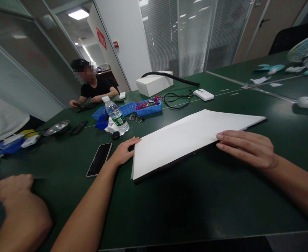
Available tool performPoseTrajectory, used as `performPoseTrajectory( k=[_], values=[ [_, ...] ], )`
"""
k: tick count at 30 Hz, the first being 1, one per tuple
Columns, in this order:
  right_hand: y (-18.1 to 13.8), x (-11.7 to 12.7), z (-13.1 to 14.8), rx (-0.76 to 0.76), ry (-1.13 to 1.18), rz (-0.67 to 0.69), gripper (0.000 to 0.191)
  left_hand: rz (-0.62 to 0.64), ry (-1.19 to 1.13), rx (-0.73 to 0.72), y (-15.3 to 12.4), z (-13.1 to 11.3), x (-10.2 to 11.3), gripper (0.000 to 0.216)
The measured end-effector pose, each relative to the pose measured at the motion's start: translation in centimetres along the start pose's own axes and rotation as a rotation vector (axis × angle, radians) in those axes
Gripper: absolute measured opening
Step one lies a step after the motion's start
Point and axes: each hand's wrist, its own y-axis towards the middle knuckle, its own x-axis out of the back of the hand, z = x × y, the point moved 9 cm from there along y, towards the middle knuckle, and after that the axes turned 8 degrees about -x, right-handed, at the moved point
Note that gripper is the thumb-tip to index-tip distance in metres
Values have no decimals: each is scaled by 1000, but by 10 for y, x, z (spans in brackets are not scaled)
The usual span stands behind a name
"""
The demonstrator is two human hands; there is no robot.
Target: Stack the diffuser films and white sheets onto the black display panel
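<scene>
A large, flat stack of white sheets (172, 143) with a dark underside lies at a slant over the green table. At its left edge is my left hand (124, 151), fingertips touching the upper left corner and thumb held apart, so the hand is open. My right hand (248, 148) has its fingers straight and pressed together, closed on the near right edge of the stack. Its thumb is hidden from view. Just left of my left hand lies a phone (99, 160) with a dark screen.
Another person's arm (25, 210) rests at the lower left. Beyond the stack stand a water bottle (115, 115), a blue tray (148, 109) of wires, a white box (155, 84) and a white device (203, 94) near a black cable. A person (97, 87) sits across the table.
</scene>
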Motion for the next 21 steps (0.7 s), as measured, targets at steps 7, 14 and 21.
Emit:
performPoseTrajectory(
  k=[7, 14, 21],
  values=[
    [1, -8, -16, -46, 23, -58, 79, -58, 22, -11, 3, 2, 2, 58],
    [-1, -17, -20, -100, 3, -11, 38, -62, 61, -34, 3, -8, 3, 57],
    [4, -2, -20, -142, -96, -16, 30, -13, 132, 1, 8, -10, -6, 68]
  ],
)
